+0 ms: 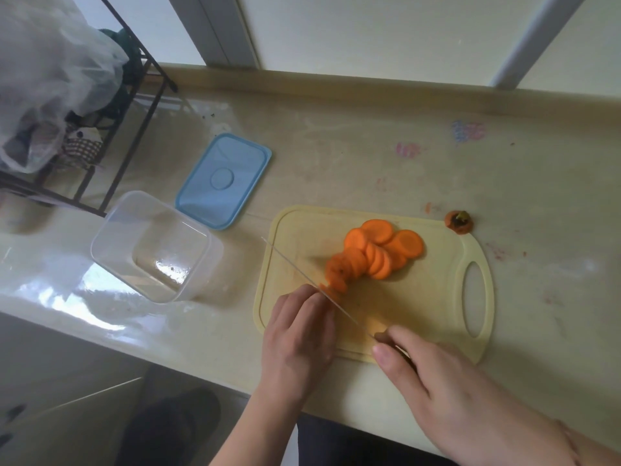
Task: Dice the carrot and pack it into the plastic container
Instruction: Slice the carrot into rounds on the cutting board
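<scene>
Counter [369, 156], right hand [447, 391] gripping knife [302, 274]

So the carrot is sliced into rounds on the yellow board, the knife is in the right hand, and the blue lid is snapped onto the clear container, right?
Not quite. The head view shows the blue lid lying flat on the counter beside the clear container, which stands open. The rest holds: carrot rounds lie on the yellow board, and the right hand holds the knife.

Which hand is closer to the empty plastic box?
The left hand. It holds the carrot end just right of the plastic box. The right hand grips the knife farther right, beyond the left hand.
</scene>
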`<state>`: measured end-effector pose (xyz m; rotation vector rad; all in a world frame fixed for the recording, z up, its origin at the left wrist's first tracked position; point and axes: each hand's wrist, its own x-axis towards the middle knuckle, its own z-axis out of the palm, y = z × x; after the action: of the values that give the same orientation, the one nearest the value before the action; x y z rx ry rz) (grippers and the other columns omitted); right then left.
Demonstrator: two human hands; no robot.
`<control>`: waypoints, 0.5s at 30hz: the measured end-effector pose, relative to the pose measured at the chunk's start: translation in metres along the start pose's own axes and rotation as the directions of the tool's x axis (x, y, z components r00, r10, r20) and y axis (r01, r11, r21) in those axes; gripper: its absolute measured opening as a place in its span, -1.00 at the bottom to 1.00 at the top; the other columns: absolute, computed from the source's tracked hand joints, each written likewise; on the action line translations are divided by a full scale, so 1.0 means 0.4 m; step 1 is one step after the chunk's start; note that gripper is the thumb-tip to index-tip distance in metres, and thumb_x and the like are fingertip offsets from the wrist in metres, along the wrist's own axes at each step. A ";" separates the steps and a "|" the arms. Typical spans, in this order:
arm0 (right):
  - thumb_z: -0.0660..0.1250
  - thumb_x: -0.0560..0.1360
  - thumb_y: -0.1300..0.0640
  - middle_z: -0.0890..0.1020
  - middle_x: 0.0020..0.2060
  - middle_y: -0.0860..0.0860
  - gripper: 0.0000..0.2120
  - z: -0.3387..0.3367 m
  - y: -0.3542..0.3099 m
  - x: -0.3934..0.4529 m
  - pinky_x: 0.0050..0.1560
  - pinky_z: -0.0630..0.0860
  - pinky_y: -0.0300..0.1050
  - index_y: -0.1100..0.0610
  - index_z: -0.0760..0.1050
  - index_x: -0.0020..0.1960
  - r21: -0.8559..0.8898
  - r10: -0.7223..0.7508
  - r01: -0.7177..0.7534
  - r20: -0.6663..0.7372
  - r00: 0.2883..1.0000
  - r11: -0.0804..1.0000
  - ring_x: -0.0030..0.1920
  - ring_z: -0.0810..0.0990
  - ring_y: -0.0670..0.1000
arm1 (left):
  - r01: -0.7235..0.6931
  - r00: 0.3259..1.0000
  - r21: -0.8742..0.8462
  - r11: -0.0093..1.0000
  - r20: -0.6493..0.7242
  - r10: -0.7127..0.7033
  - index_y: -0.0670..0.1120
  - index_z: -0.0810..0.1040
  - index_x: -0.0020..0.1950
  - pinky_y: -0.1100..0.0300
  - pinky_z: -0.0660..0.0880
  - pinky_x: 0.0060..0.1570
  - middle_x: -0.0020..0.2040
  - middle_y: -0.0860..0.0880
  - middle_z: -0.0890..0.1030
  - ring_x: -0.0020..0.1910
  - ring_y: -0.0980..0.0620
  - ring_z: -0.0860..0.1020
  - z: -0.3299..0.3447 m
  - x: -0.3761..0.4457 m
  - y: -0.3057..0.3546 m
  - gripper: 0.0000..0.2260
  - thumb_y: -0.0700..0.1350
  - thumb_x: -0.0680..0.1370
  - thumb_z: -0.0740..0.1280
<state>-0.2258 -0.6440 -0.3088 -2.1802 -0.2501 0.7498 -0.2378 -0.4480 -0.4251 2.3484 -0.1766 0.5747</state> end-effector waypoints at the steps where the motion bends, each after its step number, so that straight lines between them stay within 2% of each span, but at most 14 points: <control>1: -0.09 0.50 -0.33 0.52 -0.26 -0.14 -0.59 -0.001 -0.001 -0.004 -0.22 0.41 -0.13 -0.04 0.32 -0.11 -0.007 0.006 -0.006 0.003 1.000 1.000 -0.28 0.48 -0.09 | 0.000 1.000 -0.004 1.000 0.003 0.000 -0.05 0.58 0.17 0.19 0.53 0.05 0.10 -0.04 0.63 -0.01 -0.04 0.60 -0.001 0.000 0.000 -0.67 -0.31 0.46 0.51; 4: -0.10 0.50 -0.33 0.51 -0.33 -0.12 -0.63 -0.007 0.000 -0.006 -0.27 0.38 -0.10 -0.08 0.28 -0.15 -0.015 0.015 -0.014 0.039 0.999 1.000 -0.33 0.46 -0.06 | -0.013 1.000 -0.011 1.000 0.015 0.013 -0.07 0.60 0.15 0.18 0.53 0.05 0.13 -0.01 0.61 -0.01 -0.05 0.60 0.000 -0.003 0.001 -0.68 -0.32 0.46 0.51; 7: -0.11 0.52 -0.31 0.50 -0.36 -0.09 -0.65 0.001 0.011 0.016 -0.27 0.37 -0.04 -0.10 0.24 -0.19 -0.030 -0.001 0.002 0.043 0.999 1.000 -0.35 0.45 -0.03 | -0.005 1.000 0.018 1.000 0.009 0.004 -0.19 0.70 0.07 0.13 0.56 0.00 0.09 -0.08 0.67 -0.05 -0.06 0.62 0.002 -0.006 -0.003 -0.80 -0.34 0.46 0.51; 11: -0.14 0.51 -0.33 0.48 -0.37 0.01 -0.62 0.042 0.030 0.067 -0.17 0.41 0.09 -0.07 0.21 -0.18 -0.048 -0.009 0.010 0.014 1.000 0.999 -0.31 0.48 0.01 | 0.023 1.000 0.046 0.999 -0.005 -0.023 -0.22 0.72 0.03 0.14 0.57 -0.02 0.07 -0.09 0.69 -0.06 -0.04 0.64 0.004 -0.006 -0.013 -0.85 -0.32 0.48 0.51; 15: -0.09 0.52 -0.32 0.47 -0.37 0.03 -0.62 0.058 0.054 0.092 -0.21 0.42 0.06 -0.05 0.23 -0.20 0.006 -0.027 0.027 0.023 0.999 1.000 -0.30 0.47 -0.01 | 0.014 1.000 0.039 0.999 0.002 -0.014 -0.22 0.72 0.07 0.14 0.57 0.01 0.06 -0.11 0.66 -0.03 -0.05 0.63 0.004 -0.014 -0.016 -0.87 -0.28 0.53 0.47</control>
<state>-0.2114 -0.6289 -0.3525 -2.1593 -0.2886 0.7602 -0.2405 -0.4445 -0.4324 2.3866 -0.1516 0.5731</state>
